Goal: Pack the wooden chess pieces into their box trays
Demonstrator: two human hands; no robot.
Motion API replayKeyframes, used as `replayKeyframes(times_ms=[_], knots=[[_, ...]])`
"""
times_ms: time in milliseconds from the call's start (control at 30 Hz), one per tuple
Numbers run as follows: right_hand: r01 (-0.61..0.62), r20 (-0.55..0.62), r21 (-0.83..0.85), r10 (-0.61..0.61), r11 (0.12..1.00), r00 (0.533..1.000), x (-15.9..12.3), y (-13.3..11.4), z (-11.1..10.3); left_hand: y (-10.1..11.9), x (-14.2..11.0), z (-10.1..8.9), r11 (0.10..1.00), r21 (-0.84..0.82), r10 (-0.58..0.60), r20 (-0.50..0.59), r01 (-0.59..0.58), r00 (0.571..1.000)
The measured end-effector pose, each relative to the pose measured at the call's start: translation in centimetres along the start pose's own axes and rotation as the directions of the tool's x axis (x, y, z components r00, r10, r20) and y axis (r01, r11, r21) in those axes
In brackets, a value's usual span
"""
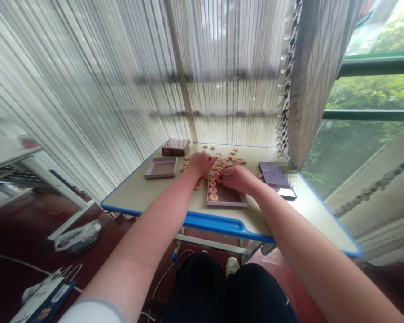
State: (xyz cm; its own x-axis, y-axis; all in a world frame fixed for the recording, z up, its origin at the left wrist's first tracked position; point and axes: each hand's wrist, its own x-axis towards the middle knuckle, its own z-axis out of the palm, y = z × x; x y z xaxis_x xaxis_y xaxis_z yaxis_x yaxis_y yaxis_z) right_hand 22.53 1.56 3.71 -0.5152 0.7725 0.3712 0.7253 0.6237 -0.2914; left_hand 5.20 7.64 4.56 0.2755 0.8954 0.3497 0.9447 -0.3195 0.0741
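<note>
Round wooden Chinese chess pieces [218, 163] with red and dark characters lie scattered in the middle and back of the table. A shallow open box [227, 204] stands in front of them, with several chess pieces [213, 190] in a column along its left wall. My right hand [236, 176] reaches over the box's back part, its fingers closed on a chess piece [219, 178] beside the column's far end. Among the loose pieces, just behind and left of the box, my left hand [201, 163] has its fingers curled together; what they hold is hidden.
A second shallow tray [161, 168] sits at the left, with a brown box [176, 146] behind it. On the right lies a dark tablet-like object [277, 179]. The blue-edged table [134, 188] stands against a string curtain [222, 80]; bags [79, 237] rest on the floor.
</note>
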Motion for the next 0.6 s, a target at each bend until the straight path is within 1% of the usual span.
replayKeyframes(times_ms=[333,400,433,500,533,600], knots=[[0.069,-0.033,0.002,-0.069,0.998,0.997,0.1,0.4,0.6,-0.2,0.3,0.6,0.999,-0.002,0.043,-0.023,-0.043,0.999],[0.059,-0.045,-0.006,-0.059,0.998,0.997,0.1,0.2,0.4,-0.4,0.3,0.7,0.999,-0.002,0.044,-0.031,-0.044,0.999],[0.038,-0.066,-0.015,-0.039,0.999,0.997,0.1,0.1,0.2,-0.5,0.3,0.8,0.999,-0.004,0.039,-0.038,-0.039,0.999],[-0.037,-0.145,-0.034,0.032,0.999,0.989,0.0,0.2,-0.3,-0.8,0.4,1.0,1.0,-0.02,0.022,-0.064,-0.023,0.998],[-0.092,-0.195,-0.038,0.083,0.995,0.977,-0.1,0.4,-0.6,-1.0,0.5,1.2,0.999,-0.034,0.013,-0.079,-0.015,0.997],[-0.23,-0.272,-0.028,0.214,0.973,0.938,-0.1,1.0,-1.0,-1.3,0.8,1.5,0.997,-0.079,0.017,-0.105,-0.025,0.994]])
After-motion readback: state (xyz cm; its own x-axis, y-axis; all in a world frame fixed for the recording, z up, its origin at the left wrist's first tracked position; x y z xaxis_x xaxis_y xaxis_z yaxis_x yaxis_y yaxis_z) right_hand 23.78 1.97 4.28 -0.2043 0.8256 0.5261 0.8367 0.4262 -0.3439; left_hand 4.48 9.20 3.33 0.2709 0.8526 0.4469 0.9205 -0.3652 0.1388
